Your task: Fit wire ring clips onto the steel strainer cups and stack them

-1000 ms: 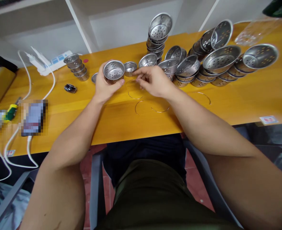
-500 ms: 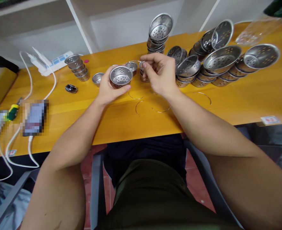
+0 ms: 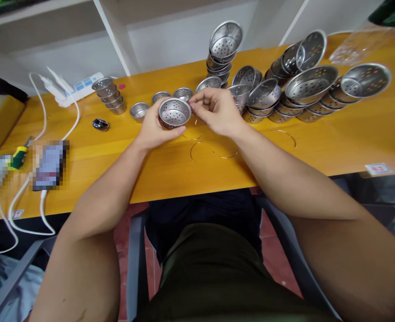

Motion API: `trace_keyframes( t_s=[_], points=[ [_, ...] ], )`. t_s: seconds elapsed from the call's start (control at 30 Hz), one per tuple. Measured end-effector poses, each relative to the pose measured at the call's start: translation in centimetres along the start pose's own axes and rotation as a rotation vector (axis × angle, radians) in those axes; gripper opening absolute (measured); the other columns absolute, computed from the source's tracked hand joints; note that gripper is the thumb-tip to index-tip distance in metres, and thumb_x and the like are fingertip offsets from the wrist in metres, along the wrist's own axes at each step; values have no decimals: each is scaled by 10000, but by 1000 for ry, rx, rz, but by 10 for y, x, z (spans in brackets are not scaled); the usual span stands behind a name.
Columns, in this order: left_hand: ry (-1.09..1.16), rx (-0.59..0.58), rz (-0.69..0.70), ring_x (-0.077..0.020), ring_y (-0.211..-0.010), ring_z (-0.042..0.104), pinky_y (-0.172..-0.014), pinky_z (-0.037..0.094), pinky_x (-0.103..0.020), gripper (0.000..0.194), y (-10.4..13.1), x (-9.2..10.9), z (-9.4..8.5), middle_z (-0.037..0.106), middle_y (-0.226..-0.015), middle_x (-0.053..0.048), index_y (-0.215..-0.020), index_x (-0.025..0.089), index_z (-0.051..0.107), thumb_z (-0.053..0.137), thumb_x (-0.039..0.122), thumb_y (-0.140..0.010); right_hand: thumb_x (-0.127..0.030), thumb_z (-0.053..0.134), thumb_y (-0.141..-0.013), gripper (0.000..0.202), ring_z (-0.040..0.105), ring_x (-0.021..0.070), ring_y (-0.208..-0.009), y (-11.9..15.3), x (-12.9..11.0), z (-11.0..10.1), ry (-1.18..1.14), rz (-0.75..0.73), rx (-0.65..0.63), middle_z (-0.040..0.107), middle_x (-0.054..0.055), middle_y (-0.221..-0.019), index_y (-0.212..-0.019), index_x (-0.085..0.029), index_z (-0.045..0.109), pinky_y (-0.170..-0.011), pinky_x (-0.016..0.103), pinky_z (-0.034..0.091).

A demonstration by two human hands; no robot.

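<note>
Now the left hand [image 3: 153,127] grips a perforated steel strainer cup [image 3: 174,112] above the tabletop [image 3: 351,134]; the right hand [image 3: 217,112] pinches at its rim (probably a thin wire ring). Best keep the cup level and steady.

This looks like a small assembly workshop. A long orange wooden surface [image 3: 318,138] carries dozens of identical perforated steel strainer cups [image 3: 309,82] in nested stacks and rows, with loose wire rings [image 3: 197,150] lying in front of them. A white power strip [image 3: 73,87] with trailing cables [image 3: 26,197], a screwdriver [image 3: 18,156] and plain white shelving [image 3: 117,36] behind complete the workbench setting.
</note>
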State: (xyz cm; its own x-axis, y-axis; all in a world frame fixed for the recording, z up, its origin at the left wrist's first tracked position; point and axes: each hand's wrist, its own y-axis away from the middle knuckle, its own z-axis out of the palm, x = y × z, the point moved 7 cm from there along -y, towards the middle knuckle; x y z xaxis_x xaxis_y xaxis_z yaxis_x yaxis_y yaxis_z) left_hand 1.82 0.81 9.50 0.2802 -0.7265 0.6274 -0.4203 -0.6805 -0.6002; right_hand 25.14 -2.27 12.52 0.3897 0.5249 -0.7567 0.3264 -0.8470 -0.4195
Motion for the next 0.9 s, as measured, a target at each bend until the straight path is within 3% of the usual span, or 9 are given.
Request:
trace_keyframes(
  t_s=[0.17, 0.4, 0.5, 0.63, 0.73, 0.9],
  points=[
    [62, -86, -44, -514, -1588, 826, -1425, 671, -754, 1257, 2, 9, 7, 819, -1573, -137, -1589, 338, 696, 998, 1199, -724, -551, 718, -1276, 322, 791, 335, -955, -1, 4, -2, 74, 29, -19, 783, 88, -969, -1321, -266, 861, -984, 572, 777],
    [77, -55, 12, -451, -1524, 842, -1327, 729, -664, 1202, 5, -1, 13, 760, -1621, -136, -1683, 381, 587, 938, 1172, -849, -761, 674, -1298, 566, 757, 321, -839, -5, 16, -19, 34, -25, 189, 718, 72, -904, -1435, -253, 883, -897, 563, 770],
    [52, -35, 52, -442, -1494, 840, -1325, 713, -660, 1187, 5, -6, 15, 767, -1586, -129, -1667, 351, 603, 976, 1136, -858, -748, 773, -1266, 513, 670, 270, -762, -4, 10, -16, -66, -118, 193, 644, 35, -828, -1338, -261, 915, -817, 489, 716],
    [40, -27, 103, -425, -1491, 834, -1344, 684, -640, 1117, 6, -5, 16, 766, -1563, -107, -1677, 367, 610, 1041, 1039, -897, -611, 910, -1206, 347, 581, 230, -739, -1, -1, -6, -152, -194, 151, 580, 0, -786, -1226, -266, 934, -799, 436, 630],
    [32, -29, 119, -422, -1490, 835, -1340, 684, -635, 1093, 6, -2, 17, 758, -1559, -103, -1680, 374, 603, 1033, 1028, -918, -554, 938, -1183, 291, 578, 229, -739, 1, -4, -2, -168, -202, 147, 591, -3, -789, -1228, -266, 934, -785, 426, 598],
    [9, -32, 107, -412, -1435, 859, -1290, 719, -626, 1090, 7, 1, 18, 764, -1539, -114, -1664, 356, 592, 994, 1059, -933, -591, 888, -1217, 318, 632, 262, -775, 2, -5, -1, -123, -191, 163, 637, 16, -811, -1252, -277, 914, -826, 459, 622]
  ],
)
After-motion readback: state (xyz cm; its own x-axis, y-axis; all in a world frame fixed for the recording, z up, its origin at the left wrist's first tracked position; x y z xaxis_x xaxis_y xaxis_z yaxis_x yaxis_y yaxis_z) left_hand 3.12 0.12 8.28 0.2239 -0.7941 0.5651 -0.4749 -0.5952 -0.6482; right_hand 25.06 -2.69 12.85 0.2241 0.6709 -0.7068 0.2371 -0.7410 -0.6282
